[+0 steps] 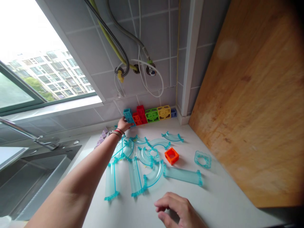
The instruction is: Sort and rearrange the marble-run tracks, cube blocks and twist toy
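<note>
My left hand reaches to the back of the counter, its fingers closed at the lower side of the stacked blue cubes. Beside them along the wall stand red cubes, green cubes, yellow cubes and a dark blue cube. Near the front edge, my right hand hovers with curled fingers apart and nothing between them. An orange cube lies mid-counter among several clear teal track pieces, including a straight one and a curved one.
To the left are a steel sink and a faucet. Purple pieces lie beyond my left forearm. A teal square plate rests near the wooden panel at right. Hoses hang on the tiled wall.
</note>
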{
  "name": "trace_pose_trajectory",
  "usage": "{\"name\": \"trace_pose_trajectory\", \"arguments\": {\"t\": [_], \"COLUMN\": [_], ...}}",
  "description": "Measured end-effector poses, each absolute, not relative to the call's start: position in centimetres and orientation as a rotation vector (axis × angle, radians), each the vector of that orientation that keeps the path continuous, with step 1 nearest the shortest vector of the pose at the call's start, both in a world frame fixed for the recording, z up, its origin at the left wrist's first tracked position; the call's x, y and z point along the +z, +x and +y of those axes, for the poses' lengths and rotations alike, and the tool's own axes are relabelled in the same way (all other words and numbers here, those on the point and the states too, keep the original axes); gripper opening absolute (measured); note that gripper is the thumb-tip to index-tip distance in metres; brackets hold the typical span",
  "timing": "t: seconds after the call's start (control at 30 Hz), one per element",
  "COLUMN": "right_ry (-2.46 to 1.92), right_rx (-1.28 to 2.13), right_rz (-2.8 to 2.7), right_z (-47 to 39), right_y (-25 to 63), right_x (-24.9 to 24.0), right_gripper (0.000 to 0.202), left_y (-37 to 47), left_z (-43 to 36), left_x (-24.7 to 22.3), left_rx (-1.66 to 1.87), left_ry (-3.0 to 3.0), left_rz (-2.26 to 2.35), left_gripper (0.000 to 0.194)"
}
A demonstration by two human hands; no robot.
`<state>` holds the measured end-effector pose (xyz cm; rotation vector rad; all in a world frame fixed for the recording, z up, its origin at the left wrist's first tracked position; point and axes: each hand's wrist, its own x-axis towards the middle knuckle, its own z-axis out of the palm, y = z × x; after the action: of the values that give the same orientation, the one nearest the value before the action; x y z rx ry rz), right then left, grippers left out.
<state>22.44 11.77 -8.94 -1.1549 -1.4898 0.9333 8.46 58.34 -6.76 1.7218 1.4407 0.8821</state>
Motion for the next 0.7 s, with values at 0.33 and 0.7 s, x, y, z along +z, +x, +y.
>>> {"name": "trace_pose_trajectory", "arguments": {"t": [0.33,0.7], "right_ry": [-1.165,-1.274], "right_rx": [0.968,0.993], "right_rz": [-1.461,-1.345], "right_z": [11.7,11.5], "right_y": [22.5,22.4], "right_x": [-8.6,-6.9], "right_gripper": [0.020,0.021], "left_y": [9.5,10.2], "left_z": [58.9,55.5], "left_x": [-7.9,-4.7], "left_rx": [0.972,1.072], "left_ry": [1.901,1.796], "left_rz": [1.674,1.614], "left_gripper": [0.059,0.090]}}
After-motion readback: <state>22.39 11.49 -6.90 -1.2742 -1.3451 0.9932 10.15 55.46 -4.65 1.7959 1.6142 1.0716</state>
